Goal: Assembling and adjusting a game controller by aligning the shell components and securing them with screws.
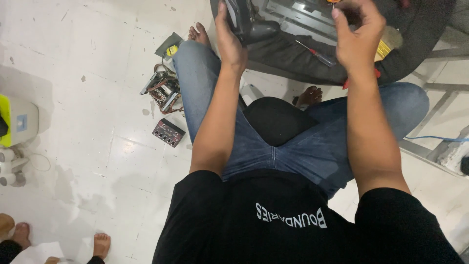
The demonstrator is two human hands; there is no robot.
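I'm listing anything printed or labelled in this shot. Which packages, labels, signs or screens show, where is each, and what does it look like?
Shirt print: white lettering across the black shirt, bottom centre.
Yellow label: small tag on a grey flat part on the floor, beside the left knee.
Blue panel: small square on a pale device with a yellow-green side, far left edge.
No packages or signs; no lit screen that I can tell.

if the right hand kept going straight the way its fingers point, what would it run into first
The right hand points up and away over the dark grey panel. First in line looks to be the metal frame parts at the top edge, though depth is hard to judge and its fingertips may already touch something small there.
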